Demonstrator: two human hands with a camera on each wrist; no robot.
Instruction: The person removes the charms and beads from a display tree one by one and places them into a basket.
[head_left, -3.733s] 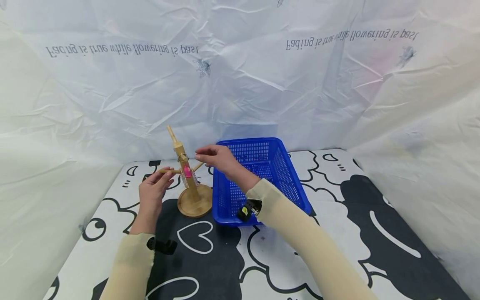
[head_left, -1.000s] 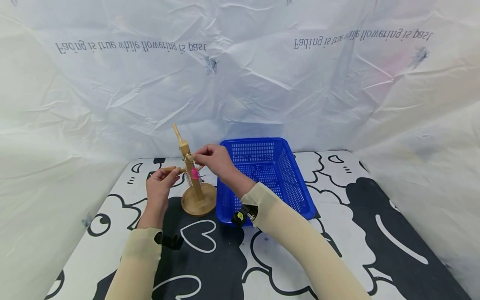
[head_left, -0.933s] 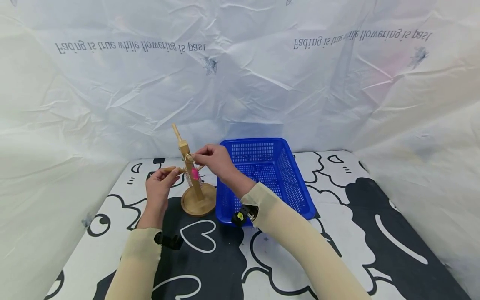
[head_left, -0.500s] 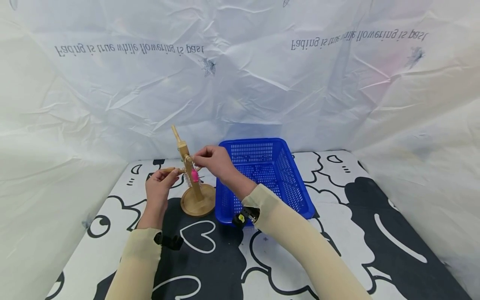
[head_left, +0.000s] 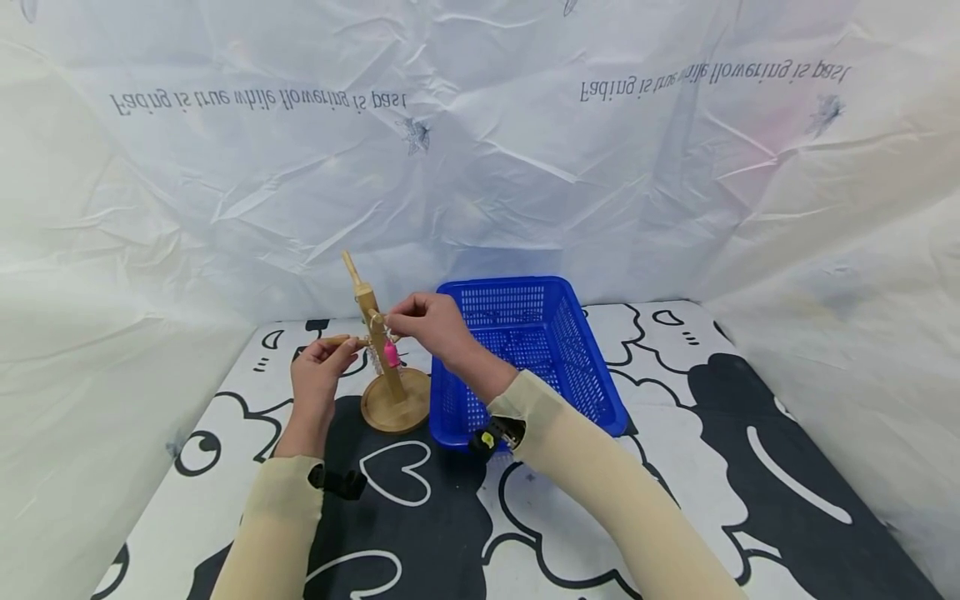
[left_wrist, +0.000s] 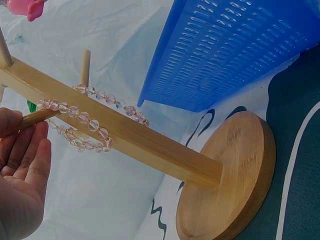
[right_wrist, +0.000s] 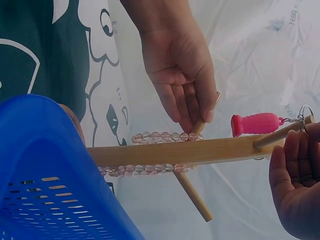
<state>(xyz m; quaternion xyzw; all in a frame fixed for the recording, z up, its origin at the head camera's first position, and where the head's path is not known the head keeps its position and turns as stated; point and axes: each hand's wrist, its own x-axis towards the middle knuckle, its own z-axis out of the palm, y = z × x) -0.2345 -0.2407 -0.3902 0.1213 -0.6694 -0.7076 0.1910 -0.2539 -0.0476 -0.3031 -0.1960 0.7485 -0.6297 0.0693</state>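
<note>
A wooden peg stand with a round base stands left of the basket. My left hand pinches one of its side pegs between thumb and fingers. Beaded bracelets, clear and pale pink, hang on the side pegs; one bracelet loops beside my left fingers. Higher on the post, my right hand pinches the metal ring of a keychain at the end of an upper peg. The ring encircles that peg. From its short chain dangles a pink figure.
A blue plastic basket stands close to the stand's right side, under my right forearm. The cloth has a black and white cartoon print. White sheeting hangs behind and at both sides.
My right hand, earlier apart from the stand, has come left to the upper peg and grips the keychain ring. The pink figure has swung out from the post. My left hand keeps its peg.
</note>
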